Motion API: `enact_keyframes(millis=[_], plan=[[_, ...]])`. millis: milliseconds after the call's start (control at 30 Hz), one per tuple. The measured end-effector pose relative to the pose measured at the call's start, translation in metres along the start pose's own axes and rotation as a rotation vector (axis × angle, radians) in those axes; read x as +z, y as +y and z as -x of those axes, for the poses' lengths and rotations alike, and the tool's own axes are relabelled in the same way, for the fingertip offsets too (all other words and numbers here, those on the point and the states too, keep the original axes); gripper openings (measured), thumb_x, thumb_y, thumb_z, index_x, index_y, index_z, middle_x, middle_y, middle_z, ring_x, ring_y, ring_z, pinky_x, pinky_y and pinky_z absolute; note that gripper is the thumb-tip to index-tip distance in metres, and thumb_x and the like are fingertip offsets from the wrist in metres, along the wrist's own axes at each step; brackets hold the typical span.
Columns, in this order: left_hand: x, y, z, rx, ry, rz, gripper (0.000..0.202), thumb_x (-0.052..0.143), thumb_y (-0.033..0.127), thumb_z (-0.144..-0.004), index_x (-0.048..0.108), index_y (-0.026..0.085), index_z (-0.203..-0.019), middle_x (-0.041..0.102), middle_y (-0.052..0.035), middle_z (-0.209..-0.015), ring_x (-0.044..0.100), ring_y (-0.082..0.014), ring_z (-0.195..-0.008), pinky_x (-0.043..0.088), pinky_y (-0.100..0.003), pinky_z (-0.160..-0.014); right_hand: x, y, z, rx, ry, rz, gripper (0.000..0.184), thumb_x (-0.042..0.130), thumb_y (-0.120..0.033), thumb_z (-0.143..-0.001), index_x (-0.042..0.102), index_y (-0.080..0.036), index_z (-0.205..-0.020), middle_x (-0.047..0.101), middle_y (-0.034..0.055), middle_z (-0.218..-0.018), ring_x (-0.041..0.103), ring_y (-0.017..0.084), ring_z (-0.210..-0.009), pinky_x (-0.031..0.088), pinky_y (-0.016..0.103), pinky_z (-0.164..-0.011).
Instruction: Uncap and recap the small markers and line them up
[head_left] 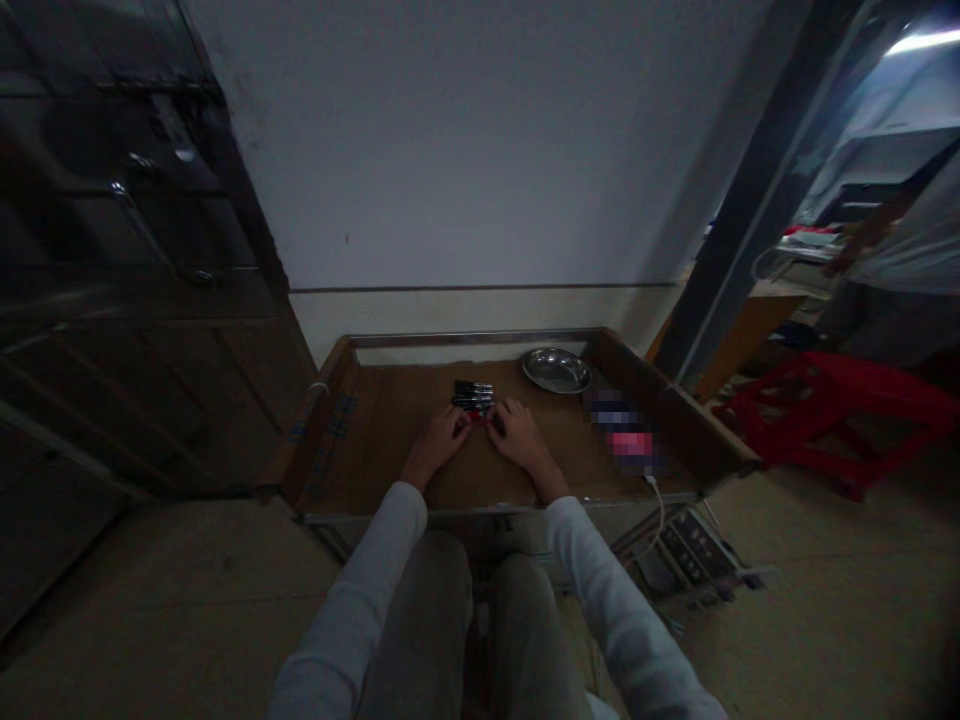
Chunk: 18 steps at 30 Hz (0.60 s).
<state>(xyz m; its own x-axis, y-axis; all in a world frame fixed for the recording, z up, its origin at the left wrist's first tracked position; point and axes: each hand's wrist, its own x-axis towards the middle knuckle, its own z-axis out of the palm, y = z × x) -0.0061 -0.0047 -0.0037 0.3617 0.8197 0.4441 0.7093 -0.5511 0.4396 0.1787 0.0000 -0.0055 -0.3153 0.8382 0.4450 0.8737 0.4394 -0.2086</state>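
Observation:
Several black pens [472,391] with pale markings lie side by side in a small stack of rows on the brown cardboard surface. Closest to me in that row is a red pen [477,416], partly covered by my fingers. My left hand [441,436] has its fingers closed at the red pen's left end. At the other end, my right hand [516,432] pinches with thumb and fingers. Both hands rest low on the cardboard, and the fingertips partly hide what they grip.
A round metal dish [556,370] stands at the back right of the cardboard-lined table [375,440]. Right of my hands lies a blurred-out device [630,435] with a white cable [660,510]. Raised sides border the table. A red stool [847,410] and another person [915,240] are farther right.

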Motion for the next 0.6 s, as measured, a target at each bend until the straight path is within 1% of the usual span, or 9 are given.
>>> enact_keyframes(millis=[133, 200, 333, 467, 600], plan=[[-0.002, 0.001, -0.002, -0.011, -0.022, 0.065, 0.01, 0.047, 0.019, -0.086, 0.055, 0.02, -0.091, 0.058, -0.0029, -0.094, 0.056, -0.0147, -0.086, 0.047, -0.029, -0.083, -0.002, -0.001, 0.0, -0.007, 0.005, -0.022, 0.014, 0.046, -0.027, -0.085, 0.056, -0.019, -0.091, 0.055, 0.0073, -0.097, 0.047, 0.021, -0.093, 0.035, 0.031, -0.08], [-0.003, 0.003, -0.002, -0.02, 0.008, 0.072, 0.012, 0.046, 0.021, -0.088, 0.056, 0.02, -0.095, 0.058, -0.0032, -0.097, 0.057, -0.0147, -0.089, 0.047, -0.03, -0.085, -0.003, -0.001, -0.001, 0.001, 0.037, -0.021, 0.016, 0.043, -0.028, -0.087, 0.055, -0.018, -0.091, 0.055, 0.0079, -0.096, 0.048, 0.021, -0.092, 0.035, 0.031, -0.08], [-0.004, 0.007, -0.004, -0.027, 0.084, 0.078, 0.019, 0.041, 0.023, -0.091, 0.055, 0.021, -0.105, 0.056, -0.0035, -0.105, 0.055, -0.0141, -0.101, 0.043, -0.031, -0.095, -0.001, -0.003, -0.003, 0.019, 0.096, -0.02, 0.023, 0.036, -0.03, -0.092, 0.054, -0.016, -0.097, 0.058, 0.0098, -0.095, 0.05, 0.021, -0.091, 0.037, 0.032, -0.081], [-0.004, 0.01, -0.006, -0.007, 0.089, 0.099, 0.021, 0.039, 0.023, -0.092, 0.057, 0.021, -0.105, 0.055, -0.0028, -0.104, 0.056, -0.0122, -0.101, 0.043, -0.028, -0.096, 0.0, -0.004, -0.004, 0.01, 0.082, -0.064, 0.024, 0.034, -0.028, -0.093, 0.054, -0.016, -0.098, 0.061, 0.0101, -0.097, 0.053, 0.021, -0.09, 0.038, 0.032, -0.082], [-0.004, 0.012, -0.005, -0.001, 0.069, 0.108, 0.019, 0.041, 0.023, -0.092, 0.057, 0.022, -0.102, 0.055, -0.003, -0.103, 0.056, -0.013, -0.1, 0.044, -0.029, -0.095, -0.003, -0.009, -0.004, -0.031, 0.049, -0.111, 0.024, 0.034, -0.027, -0.093, 0.056, -0.018, -0.1, 0.062, 0.0097, -0.098, 0.055, 0.021, -0.092, 0.04, 0.033, -0.084]])
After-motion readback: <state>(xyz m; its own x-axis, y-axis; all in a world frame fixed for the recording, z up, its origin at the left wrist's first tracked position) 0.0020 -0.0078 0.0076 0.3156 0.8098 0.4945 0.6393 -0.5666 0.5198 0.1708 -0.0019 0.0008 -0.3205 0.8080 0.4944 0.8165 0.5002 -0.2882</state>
